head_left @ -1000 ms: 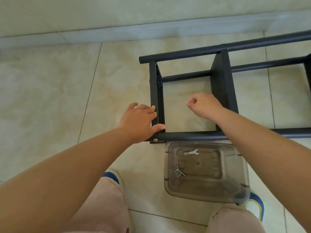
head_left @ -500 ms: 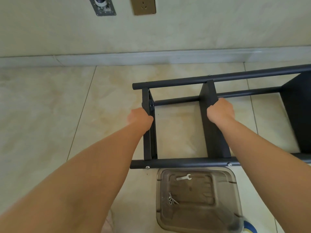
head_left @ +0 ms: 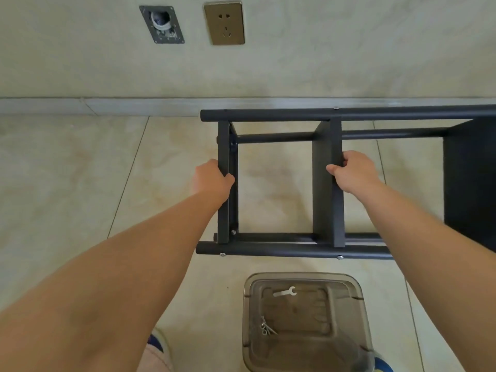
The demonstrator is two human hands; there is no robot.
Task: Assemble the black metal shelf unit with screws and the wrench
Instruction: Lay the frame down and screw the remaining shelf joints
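— Left hand point(head_left: 213, 178)?
— Reaching forward on a straight bare arm, fingers curling around an upright black bar point(head_left: 224, 183), thumb pressing its near side.
— Right hand point(head_left: 353, 170)?
— Likewise extending, gripping a black panel's edge point(head_left: 337, 189).

no readable text anywhere, no labels or brand marks on the black shelf frame point(head_left: 295, 249), nothing printed on the clear plastic container point(head_left: 359, 318) at 6 o'clock, wall socket point(head_left: 224, 23) at 12 o'clock blank too
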